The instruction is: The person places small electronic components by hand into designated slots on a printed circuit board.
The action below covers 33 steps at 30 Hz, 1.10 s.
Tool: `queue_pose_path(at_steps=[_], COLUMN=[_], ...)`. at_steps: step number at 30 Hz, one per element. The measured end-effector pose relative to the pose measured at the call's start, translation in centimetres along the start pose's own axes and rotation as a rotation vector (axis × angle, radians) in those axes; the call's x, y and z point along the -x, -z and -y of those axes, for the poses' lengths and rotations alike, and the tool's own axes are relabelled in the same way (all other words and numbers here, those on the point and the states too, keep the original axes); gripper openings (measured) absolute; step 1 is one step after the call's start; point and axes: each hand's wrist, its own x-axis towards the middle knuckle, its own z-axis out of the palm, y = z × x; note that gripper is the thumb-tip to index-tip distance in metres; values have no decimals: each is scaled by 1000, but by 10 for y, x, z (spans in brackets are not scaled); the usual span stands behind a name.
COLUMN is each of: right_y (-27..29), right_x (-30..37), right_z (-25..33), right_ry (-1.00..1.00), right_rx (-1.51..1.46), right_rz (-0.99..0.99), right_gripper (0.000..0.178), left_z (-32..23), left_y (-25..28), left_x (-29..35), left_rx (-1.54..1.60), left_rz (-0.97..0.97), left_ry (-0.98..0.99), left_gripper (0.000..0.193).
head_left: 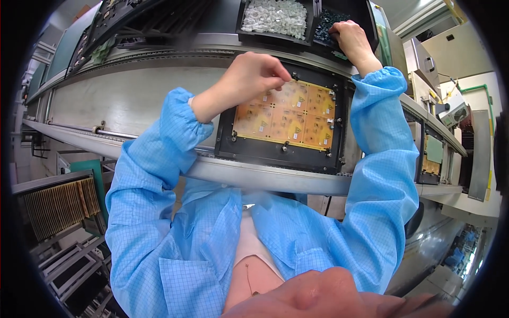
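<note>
An orange circuit board panel (302,114) lies in a black carrier frame (225,132) with small metal clamps along its edges. My left hand (252,77) hovers over the panel's upper left part, thumb and forefinger drawn together. Whatever they might hold is too small to tell. Farther off on the right, my right hand (352,41) reaches into a black bin (366,21) of small dark parts (326,24). Its fingers are curled in a pinch at these parts, and the fingertips are partly hidden.
Beside the dark parts stands a black bin (241,24) heaped with small white parts (275,18). A metal conveyor rail (265,177) runs along the near side of the carrier. Another carrier with a board (432,153) sits at the right. A rack of brown slats (61,206) stands at lower left.
</note>
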Motion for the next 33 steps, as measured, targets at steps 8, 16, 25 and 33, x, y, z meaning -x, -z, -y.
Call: queue_pose_path(at_steps=[8, 16, 25, 33], right_y=[2, 36, 62, 54], right_x=[3, 50, 111, 127], right_z=[-2, 34, 64, 69], right_ry=[-77, -239, -334, -408], right_rx=[-224, -741, -1122, -1219], right_rz=[-236, -235, -134, -90], right_gripper=[11, 18, 17, 18], left_z=[8, 13, 11, 14], left_y=[-39, -39, -37, -42], left_x=[-49, -55, -55, -50], left_rx=[-558, -666, -700, -726], left_rz=[-85, -46, -40, -128], left_ry=[-358, -410, -419, -482], left_gripper=[13, 13, 12, 9])
